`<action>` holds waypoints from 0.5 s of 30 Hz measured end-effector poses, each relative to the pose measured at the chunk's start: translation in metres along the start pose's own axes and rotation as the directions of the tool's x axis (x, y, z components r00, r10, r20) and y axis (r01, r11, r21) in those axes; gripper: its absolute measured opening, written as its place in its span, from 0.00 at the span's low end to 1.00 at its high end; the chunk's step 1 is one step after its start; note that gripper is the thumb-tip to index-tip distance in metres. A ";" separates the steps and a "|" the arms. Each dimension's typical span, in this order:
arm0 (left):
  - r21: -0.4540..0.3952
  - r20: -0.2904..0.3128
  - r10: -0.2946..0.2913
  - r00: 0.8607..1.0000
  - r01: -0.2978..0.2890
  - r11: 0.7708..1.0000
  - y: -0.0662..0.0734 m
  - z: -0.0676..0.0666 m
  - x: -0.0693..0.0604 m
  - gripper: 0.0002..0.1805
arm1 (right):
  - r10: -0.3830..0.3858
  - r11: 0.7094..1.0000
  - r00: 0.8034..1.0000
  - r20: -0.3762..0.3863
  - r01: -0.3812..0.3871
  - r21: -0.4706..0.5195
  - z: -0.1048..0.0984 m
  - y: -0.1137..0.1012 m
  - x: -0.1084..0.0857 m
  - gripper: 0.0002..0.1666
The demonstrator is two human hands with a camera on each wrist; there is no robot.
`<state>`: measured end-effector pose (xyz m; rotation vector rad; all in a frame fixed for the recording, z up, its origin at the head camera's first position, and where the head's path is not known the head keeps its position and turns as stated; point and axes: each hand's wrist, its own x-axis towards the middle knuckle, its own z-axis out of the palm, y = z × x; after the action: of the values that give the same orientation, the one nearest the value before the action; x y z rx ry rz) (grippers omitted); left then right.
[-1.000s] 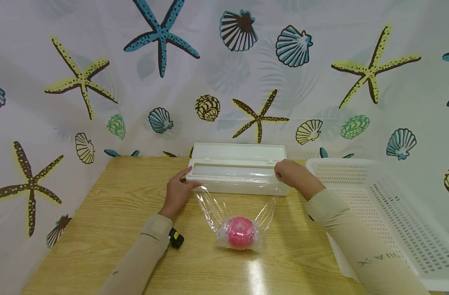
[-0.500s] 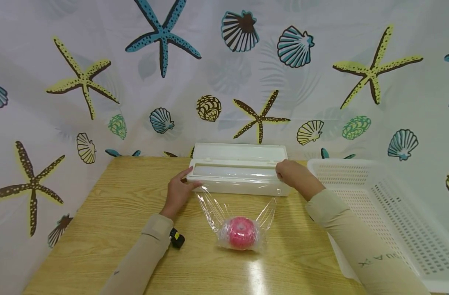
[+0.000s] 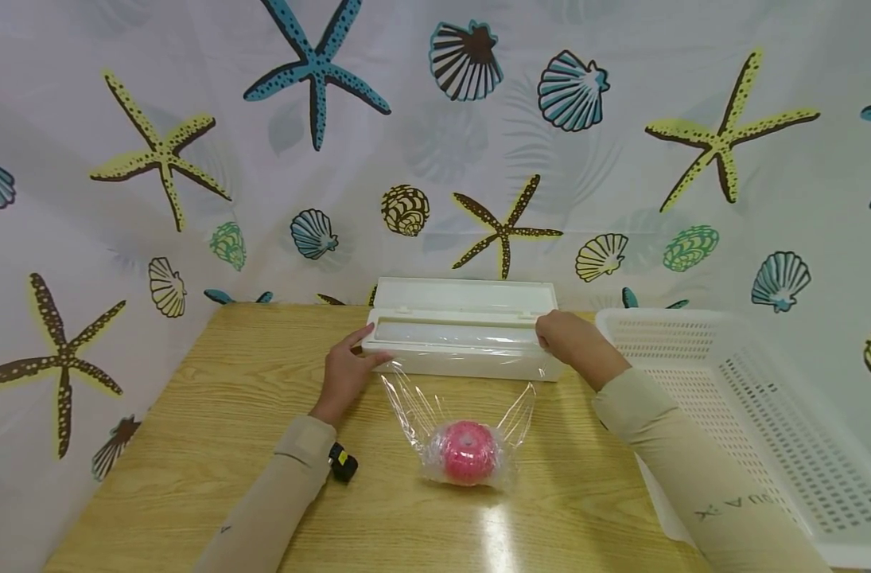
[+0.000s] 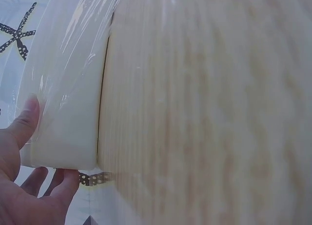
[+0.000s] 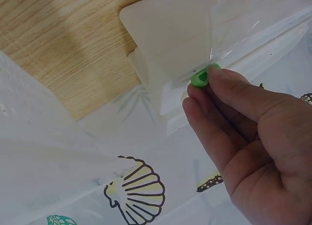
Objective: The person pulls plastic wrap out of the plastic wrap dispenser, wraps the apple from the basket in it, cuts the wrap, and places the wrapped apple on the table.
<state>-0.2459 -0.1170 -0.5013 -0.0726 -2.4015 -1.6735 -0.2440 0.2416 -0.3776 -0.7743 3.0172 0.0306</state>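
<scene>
A white cling film dispenser (image 3: 464,362) stands at the back of the table with its lid (image 3: 466,294) raised. My left hand (image 3: 345,378) grips its left end, thumb on the front face and fingers at the end wall in the left wrist view. Between thumb and fingertips, my right hand (image 5: 248,122) pinches a small green slider cutter (image 5: 200,78) at the dispenser's right end; the head view hides the slider. Clear film (image 3: 410,406) stretches from the dispenser down to a pink round object (image 3: 468,454), which lies wrapped in film on the table.
A white perforated plastic basket (image 3: 693,342) stands on the right, partly under the right sleeve (image 3: 693,446). Behind the wooden table (image 3: 249,382) hangs a curtain (image 3: 406,103) printed with starfish and shells. A small black device (image 3: 344,463) sits at the left wrist.
The head view shifts very slightly between the first two frames. Both hands, the dispenser and the wrapped pink object stay in place.
</scene>
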 end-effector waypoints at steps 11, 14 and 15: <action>-0.021 0.001 0.016 1.000 -0.016 1.000 0.000 -0.001 -0.001 0.38 | 0.034 0.998 0.999 0.010 -0.033 -0.053 0.002 -0.003 0.003 0.17; -0.017 0.004 0.015 1.000 -0.015 1.000 0.001 -0.001 -0.001 0.38 | 0.023 0.998 1.000 0.018 -0.021 -0.067 0.000 -0.005 0.002 0.16; -0.017 0.006 0.016 1.000 -0.016 1.000 0.001 -0.001 -0.001 0.38 | 0.021 0.997 1.000 0.018 -0.020 -0.071 -0.001 -0.005 0.001 0.16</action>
<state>-0.2449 -0.1175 -0.4997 -0.0993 -2.3855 -1.6889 -0.2428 0.2364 -0.3763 -0.7436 3.0211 0.1444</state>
